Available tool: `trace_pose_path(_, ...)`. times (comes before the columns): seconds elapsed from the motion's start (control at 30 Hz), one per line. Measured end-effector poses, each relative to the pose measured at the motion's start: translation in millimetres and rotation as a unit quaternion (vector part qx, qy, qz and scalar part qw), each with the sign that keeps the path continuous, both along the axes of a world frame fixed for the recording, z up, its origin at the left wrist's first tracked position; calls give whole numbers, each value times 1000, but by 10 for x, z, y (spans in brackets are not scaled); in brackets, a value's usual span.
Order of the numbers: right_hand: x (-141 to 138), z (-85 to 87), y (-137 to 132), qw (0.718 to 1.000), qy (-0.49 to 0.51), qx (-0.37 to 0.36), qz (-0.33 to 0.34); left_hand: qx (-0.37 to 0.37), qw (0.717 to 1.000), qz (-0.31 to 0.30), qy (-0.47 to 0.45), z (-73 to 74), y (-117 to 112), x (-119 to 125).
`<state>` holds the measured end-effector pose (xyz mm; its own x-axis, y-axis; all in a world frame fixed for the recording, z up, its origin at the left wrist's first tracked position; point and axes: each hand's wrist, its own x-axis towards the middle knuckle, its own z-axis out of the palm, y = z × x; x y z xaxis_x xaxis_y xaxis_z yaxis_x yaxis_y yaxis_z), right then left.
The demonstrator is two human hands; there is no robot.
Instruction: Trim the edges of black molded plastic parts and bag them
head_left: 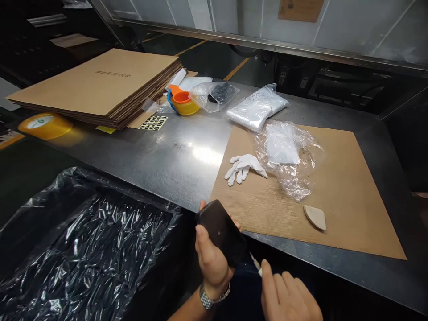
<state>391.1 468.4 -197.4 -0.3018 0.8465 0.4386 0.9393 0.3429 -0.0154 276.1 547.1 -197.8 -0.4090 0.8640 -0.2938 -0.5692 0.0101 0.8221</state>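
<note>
While left hand (211, 258) grips dark case (222, 232), right hand (289, 298) near

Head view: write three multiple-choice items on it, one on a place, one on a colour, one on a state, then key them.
1. Where does the white glove lie?
A. on the cardboard sheet
B. in the black bag
C. on the box stack

2. What colour is the tape roll?
A. blue
B. yellow
C. red

3. What does the left hand do?
A. rests empty
B. holds a dark phone-like device
C. wears a glove

Key: 1 A, the glove rests on the brown sheet; 2 B, the roll is yellow; 3 B, bare fingers wrap the device.
</note>
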Motion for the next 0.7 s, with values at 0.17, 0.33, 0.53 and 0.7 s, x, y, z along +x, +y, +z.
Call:
trace_pose_path(0.17,168,-85,50,982,157,-106,21,-56,994,-72,-66,66,60,-35)
trace_pose_path(0.33,194,-124,20,987,131,-86,48,-67,987,-116,-93,100,66,-16)
trace_pose_path(0.53,208,-92,-1,993,85,-68,37,-55,986,-124,-98,92,40,-2)
trace_pose_path(0.7,236,-86,4,994,73,-75,43,-34,986,-128,-102,95,17,-16)
